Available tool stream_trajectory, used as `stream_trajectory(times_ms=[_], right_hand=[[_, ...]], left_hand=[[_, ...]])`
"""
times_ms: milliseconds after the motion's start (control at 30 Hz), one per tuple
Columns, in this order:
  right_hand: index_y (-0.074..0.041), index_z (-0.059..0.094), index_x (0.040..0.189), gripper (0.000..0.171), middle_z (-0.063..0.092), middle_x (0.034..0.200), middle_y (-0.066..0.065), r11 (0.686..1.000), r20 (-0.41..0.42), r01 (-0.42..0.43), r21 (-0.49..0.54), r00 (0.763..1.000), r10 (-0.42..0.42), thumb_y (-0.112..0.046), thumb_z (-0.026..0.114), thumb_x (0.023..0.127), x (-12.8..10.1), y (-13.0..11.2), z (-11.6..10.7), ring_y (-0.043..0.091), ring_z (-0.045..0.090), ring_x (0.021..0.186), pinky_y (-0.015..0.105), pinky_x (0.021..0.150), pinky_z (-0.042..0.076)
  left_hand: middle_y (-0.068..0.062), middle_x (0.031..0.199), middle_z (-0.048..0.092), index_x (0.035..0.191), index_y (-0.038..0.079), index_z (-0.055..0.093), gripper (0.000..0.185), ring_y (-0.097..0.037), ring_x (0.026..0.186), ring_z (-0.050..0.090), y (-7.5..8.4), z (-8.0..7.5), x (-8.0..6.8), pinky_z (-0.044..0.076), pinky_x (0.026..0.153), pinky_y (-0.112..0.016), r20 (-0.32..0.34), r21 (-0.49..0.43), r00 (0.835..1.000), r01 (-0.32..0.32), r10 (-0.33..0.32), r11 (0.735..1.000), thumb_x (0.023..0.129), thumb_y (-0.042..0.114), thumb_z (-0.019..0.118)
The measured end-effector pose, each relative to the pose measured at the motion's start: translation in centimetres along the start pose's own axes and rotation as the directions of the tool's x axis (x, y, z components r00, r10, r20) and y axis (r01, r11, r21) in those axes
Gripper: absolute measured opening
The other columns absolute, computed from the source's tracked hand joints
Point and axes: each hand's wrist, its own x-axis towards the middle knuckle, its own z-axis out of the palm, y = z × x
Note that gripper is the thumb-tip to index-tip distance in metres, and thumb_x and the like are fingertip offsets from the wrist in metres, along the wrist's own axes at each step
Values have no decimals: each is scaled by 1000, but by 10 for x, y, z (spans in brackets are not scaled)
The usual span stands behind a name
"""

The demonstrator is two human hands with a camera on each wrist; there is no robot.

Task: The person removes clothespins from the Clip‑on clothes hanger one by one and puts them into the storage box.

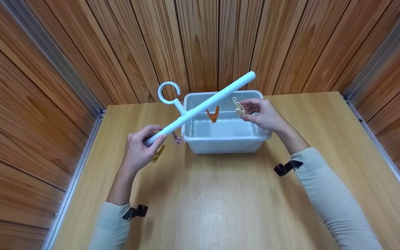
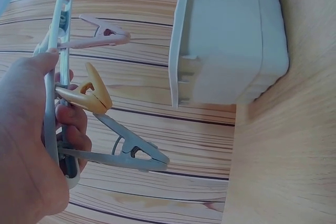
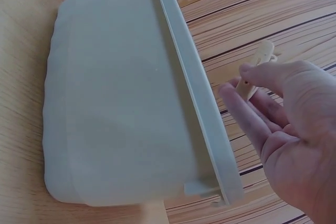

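My left hand [image 1: 138, 150] grips the lower left end of a light blue clip hanger [image 1: 217, 98], which slants up to the right with its hook [image 1: 163, 93] at the upper left. From the bar hang several clothespins: an orange clothespin [image 1: 213, 114], a pale pink clothespin [image 2: 100, 38], a yellow clothespin [image 2: 86, 100] and a grey-blue clothespin [image 2: 139, 153]. Over the right side of a pale plastic bin [image 1: 227, 146], my right hand [image 1: 265, 116] pinches a cream clothespin [image 1: 239, 107] between thumb and fingers, apart from the hanger.
The bin stands toward the back of a wooden table [image 1: 207, 201], under the hanger's right half. Wood-panelled walls [image 1: 200, 45] rise behind and at both sides. A black wrist mount [image 1: 288, 167] sticks out from each sleeve.
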Motion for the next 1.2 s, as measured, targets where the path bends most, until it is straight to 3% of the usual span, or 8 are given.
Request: stream_trajectory(times_ms=[200, 500, 867, 1200], right_hand=[[0, 67, 151, 49, 74, 131, 26, 1000, 18, -17, -12, 1000, 18, -2, 78, 104, 0, -5, -1, 23, 71, 113, 13, 93, 57], [5, 66, 149, 47, 75, 133, 34, 993, -79, 55, 107, 996, -46, -2, 79, 104, -1, -4, -2, 0, 75, 101, 14, 90, 62], [3, 67, 149, 46, 72, 136, 37, 985, -83, 69, 156, 995, -56, -4, 78, 105, -9, 4, 0, 0, 79, 102, 18, 90, 65], [4, 65, 151, 46, 72, 140, 35, 979, -82, 93, 181, 994, -79, -4, 76, 106, -17, 7, 2, 0, 78, 107, 17, 95, 63]], left_hand=[[-14, 96, 82, 126, 4, 80, 25, -12, 78, 66, 1, 0, 0, 52, 73, -22, 4, 5, 1000, 15, -15, 1000, 103, 13, 82], [-13, 93, 82, 123, 5, 80, 23, -12, 76, 65, 0, 1, 0, 51, 71, -22, -9, 32, 1000, -14, 14, 999, 102, 14, 83], [-12, 94, 82, 125, 5, 80, 24, -14, 78, 67, 3, 0, 0, 52, 73, -22, -16, 39, 999, -29, 29, 999, 103, 14, 83], [-13, 92, 82, 123, 4, 80, 24, -16, 76, 65, 9, -8, 10, 50, 71, -22, -17, 80, 999, -44, 46, 996, 102, 15, 83]])
